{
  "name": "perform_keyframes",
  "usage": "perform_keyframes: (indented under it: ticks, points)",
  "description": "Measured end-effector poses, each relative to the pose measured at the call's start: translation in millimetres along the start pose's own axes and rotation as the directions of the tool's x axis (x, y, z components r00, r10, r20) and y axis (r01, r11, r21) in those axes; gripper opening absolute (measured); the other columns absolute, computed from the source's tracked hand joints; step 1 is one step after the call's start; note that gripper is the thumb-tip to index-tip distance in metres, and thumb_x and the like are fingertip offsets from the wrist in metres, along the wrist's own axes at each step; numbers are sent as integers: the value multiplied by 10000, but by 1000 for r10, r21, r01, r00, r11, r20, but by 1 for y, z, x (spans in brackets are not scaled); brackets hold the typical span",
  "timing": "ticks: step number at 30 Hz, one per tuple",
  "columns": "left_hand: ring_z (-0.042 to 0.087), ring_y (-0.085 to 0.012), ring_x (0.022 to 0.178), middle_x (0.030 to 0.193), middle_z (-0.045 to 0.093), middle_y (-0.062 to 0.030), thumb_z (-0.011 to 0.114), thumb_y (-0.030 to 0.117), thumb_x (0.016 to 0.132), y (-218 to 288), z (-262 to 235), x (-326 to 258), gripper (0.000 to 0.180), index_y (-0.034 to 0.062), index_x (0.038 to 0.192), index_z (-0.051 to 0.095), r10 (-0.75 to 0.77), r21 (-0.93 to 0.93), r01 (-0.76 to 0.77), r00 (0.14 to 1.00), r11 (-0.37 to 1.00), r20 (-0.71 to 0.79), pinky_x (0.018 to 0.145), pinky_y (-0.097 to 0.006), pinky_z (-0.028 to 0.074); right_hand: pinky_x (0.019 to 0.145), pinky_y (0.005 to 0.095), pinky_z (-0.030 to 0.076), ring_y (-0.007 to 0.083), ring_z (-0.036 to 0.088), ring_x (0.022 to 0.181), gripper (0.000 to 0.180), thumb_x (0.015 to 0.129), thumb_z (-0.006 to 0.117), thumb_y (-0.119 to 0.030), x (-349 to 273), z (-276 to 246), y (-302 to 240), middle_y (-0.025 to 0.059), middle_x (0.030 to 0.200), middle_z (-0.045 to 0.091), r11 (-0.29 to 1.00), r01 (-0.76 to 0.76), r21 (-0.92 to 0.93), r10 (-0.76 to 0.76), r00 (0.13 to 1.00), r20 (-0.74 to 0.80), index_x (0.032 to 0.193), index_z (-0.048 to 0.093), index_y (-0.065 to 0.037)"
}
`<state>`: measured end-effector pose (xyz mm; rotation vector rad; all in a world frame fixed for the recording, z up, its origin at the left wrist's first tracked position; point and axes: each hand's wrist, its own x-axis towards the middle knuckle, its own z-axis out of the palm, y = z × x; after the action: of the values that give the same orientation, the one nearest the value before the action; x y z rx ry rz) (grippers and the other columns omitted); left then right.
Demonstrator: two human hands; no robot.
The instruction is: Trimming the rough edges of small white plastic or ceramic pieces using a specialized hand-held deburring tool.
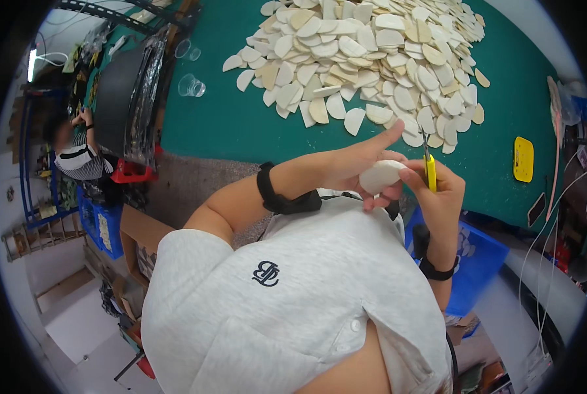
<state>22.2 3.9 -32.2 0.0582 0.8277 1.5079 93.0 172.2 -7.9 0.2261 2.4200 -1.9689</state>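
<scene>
A white half-round foam pad (381, 176) is in front of my chest, at the near edge of the green table. My left hand (365, 157) supports it with fingers curled behind and under it, thumb stretched away from the pad. In my right hand (441, 190) are small yellow-handled snips (430, 173), blades pointing up and away from me. The right thumb and fingertips also reach the pad's right edge. Beyond both hands lies a large heap of similar white and cream pads (372, 59), several loose at its near edge.
On the green table (241, 131) are a clear plastic cup (189, 85) at left, a yellow tray (523, 159) and a phone-like dark rectangle (536, 210) at right. A blue bin (474, 269) with pads stands below the table edge. Another person (80, 154) works at far left.
</scene>
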Motion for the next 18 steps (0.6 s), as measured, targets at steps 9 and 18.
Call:
perform_keyframes:
  ticks: [9, 18]
  points:
    - [523, -312, 1008, 1038, 539, -142, 660, 475, 781, -27, -129, 27, 469, 55, 989, 622, 728, 901, 432, 608, 32, -317, 787, -416, 494, 563, 249, 397, 85, 499, 614, 197, 805, 727, -181, -100, -118, 119, 8, 662, 586, 821, -428, -377, 121, 776, -619, 870, 690, 1]
    - [589, -292, 880, 963, 586, -144, 762, 351, 716, -40, -169, 77, 455, 12, 967, 590, 730, 890, 429, 557, 156, -396, 739, -379, 514, 544, 267, 390, 102, 470, 567, 308, 804, 733, -279, -125, -157, 123, 35, 596, 534, 614, -687, -388, 149, 584, -798, 799, 650, 17]
